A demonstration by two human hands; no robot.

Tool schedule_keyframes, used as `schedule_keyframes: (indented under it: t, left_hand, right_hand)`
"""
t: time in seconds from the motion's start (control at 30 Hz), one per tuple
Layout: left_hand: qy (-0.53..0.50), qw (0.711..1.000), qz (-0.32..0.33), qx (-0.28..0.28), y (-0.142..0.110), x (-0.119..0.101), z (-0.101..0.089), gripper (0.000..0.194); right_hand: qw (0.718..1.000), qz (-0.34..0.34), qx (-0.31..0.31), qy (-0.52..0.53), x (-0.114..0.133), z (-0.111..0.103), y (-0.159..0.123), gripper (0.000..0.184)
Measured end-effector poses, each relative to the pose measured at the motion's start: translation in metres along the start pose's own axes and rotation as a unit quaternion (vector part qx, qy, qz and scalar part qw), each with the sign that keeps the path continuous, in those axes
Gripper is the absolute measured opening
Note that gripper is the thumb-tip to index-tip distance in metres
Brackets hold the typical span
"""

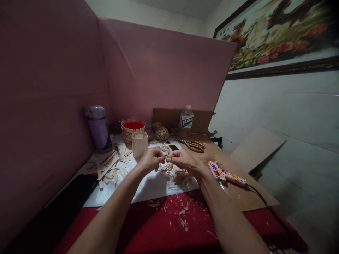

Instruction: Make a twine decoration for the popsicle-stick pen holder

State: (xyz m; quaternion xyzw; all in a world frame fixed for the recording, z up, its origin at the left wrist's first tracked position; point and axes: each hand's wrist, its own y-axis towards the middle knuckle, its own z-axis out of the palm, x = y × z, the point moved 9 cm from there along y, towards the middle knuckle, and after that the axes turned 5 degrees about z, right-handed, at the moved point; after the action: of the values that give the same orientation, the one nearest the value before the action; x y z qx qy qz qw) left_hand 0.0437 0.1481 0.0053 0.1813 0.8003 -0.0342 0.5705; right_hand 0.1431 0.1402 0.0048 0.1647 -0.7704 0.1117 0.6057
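My left hand [153,159] and my right hand [183,160] meet near the middle of the table, both with fingers pinched. Between the fingertips is a small looped piece of tan twine [166,151]; its exact shape is partly hidden. Below my right hand lies a tangled heap of pale strips and shavings [174,176] on white paper. Just behind my left hand stands a small cup covered in craft sticks [140,145]. A larger stick-covered container with a red inside [134,129] is behind it. Balls of twine [162,134] sit further back.
Loose craft sticks [107,165] and a marker-like tool [118,152] are spread at left, near a purple tumbler [98,128]. Scissors [194,145], a water bottle [186,120] and a flower-patterned glue gun [226,173] with a black cord are right. Scraps dot the red cloth [159,229].
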Motion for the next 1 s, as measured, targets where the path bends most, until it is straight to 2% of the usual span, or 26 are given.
schedule_keyframes:
  t: [0.17,0.27,0.33,0.4,0.47,0.63,0.73,0.8,0.87,0.93,1.0]
  left_hand:
    - [0.122,0.987,0.062,-0.085,0.008,0.003,-0.018,0.014]
    - [0.095,0.989,0.061,-0.094,0.007,-0.002,-0.021,0.012]
    - [0.029,0.997,0.028,-0.060,0.004,-0.002,-0.014,0.009]
    - [-0.022,1.000,0.001,0.002,0.000,-0.004,0.000,0.009]
    - [-0.029,0.998,-0.006,0.049,-0.002,-0.004,0.012,0.009]
    - [0.043,0.997,0.013,0.057,0.000,0.006,0.018,0.015]
    - [0.153,0.985,0.007,0.077,-0.001,0.010,0.016,0.016]
    - [0.267,0.963,-0.025,0.038,-0.003,0.012,0.001,0.015]
    - [0.358,0.930,-0.057,-0.057,-0.008,0.005,-0.024,0.024]
    - [0.384,0.906,-0.067,-0.166,-0.015,-0.008,-0.048,0.028]
    - [0.366,0.895,-0.049,-0.249,-0.022,-0.021,-0.061,0.024]
  right_hand:
    - [0.998,0.004,-0.062,-0.028,0.001,-0.011,0.001,0.016]
    - [0.994,-0.013,-0.099,-0.034,0.004,-0.016,0.001,0.016]
    - [0.993,-0.019,-0.115,-0.019,0.004,-0.018,0.001,0.015]
    - [0.992,-0.012,-0.126,0.009,0.002,-0.019,0.002,0.015]
    - [0.990,0.007,-0.129,0.050,-0.003,-0.018,0.002,0.014]
    - [0.979,0.025,-0.086,0.185,-0.010,-0.012,0.007,0.018]
    - [0.967,0.007,-0.043,0.251,-0.005,-0.006,0.008,0.021]
    - [0.962,-0.007,-0.038,0.269,-0.001,-0.007,0.007,0.024]
    - [0.963,-0.012,-0.051,0.263,0.001,-0.011,0.005,0.026]
    - [0.969,-0.003,-0.072,0.235,0.001,-0.015,0.004,0.025]
    - [0.977,0.005,-0.103,0.186,-0.001,-0.017,0.004,0.024]
